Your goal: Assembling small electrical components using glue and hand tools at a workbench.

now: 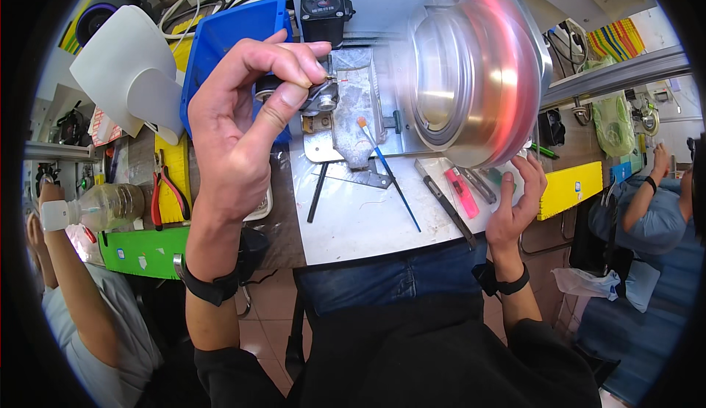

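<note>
My left hand [246, 106] is raised over the middle of the bench, with thumb and forefinger pinched together. What they grip is too small to make out. Just under those fingertips is a small metal mechanism with a round knob [326, 103], mounted on a grey metal base [354, 125]. To the right, a large metal wheel [448, 77] is blurred as if spinning, its outer side glowing red. My right hand [518, 202] is below the wheel's lower right edge, palm turned up and fingers apart, with nothing seen in it.
A blue paintbrush [397, 187], a black rod [318, 191], a dark slim tool [447, 208] and a pink marker [461, 192] lie on the white board [338, 239]. Left are a blue bin [228, 40], red-handled pliers [168, 187] and a plastic bottle [110, 206]. Other people sit on both sides.
</note>
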`<state>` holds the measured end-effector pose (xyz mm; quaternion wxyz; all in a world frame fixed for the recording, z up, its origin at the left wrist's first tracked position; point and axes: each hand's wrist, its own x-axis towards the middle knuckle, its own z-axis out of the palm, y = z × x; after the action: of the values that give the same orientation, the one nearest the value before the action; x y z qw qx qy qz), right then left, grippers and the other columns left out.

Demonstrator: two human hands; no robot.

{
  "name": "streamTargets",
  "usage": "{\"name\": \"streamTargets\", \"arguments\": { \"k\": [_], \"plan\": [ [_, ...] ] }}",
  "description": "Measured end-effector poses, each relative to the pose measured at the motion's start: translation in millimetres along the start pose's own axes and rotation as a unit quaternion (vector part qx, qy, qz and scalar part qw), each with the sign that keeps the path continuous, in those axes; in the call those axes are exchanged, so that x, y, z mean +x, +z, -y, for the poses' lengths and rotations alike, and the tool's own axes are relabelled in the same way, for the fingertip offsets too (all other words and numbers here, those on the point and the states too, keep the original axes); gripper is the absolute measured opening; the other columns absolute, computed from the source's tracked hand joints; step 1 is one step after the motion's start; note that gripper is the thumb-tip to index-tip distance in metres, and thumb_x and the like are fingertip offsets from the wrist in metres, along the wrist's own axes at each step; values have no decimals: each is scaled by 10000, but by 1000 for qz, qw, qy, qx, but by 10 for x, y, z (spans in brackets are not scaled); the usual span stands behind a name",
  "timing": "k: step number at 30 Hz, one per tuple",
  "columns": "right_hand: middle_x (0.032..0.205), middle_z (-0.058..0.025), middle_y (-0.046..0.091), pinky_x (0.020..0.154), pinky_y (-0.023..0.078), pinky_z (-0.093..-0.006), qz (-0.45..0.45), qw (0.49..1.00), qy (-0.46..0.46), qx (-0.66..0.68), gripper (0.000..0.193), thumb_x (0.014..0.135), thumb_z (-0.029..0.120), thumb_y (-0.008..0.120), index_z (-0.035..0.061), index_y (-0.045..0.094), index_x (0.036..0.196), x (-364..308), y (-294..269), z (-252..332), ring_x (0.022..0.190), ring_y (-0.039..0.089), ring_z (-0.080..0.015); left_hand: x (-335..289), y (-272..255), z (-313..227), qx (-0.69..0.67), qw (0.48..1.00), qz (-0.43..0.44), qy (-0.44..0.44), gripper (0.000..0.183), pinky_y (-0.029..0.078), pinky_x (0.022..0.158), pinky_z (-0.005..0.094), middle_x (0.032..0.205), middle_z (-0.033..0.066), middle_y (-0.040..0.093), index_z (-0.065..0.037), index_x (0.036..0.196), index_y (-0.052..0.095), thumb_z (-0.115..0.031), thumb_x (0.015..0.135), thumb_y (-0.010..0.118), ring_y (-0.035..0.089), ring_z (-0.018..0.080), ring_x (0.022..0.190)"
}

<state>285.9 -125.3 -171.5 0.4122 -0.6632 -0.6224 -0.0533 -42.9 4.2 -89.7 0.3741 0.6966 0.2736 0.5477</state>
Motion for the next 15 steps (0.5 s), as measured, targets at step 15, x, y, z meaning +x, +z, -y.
{"name": "streamTargets", "arguments": {
  "k": [15],
  "plan": [
    [1151, -137, 651, 1056, 333, -434, -1, 1000, 0, 3, 253, 903, -17, 560, -7, 644, 1142, 6, 6, 0, 1233, 488, -349, -2, 5, 17, -1, 1000, -2, 1, 76, 283, 1136, 454, 953, 72, 660, -45, 940, 592, -1, 887, 624, 639, 261, 1099]
  ]
}}
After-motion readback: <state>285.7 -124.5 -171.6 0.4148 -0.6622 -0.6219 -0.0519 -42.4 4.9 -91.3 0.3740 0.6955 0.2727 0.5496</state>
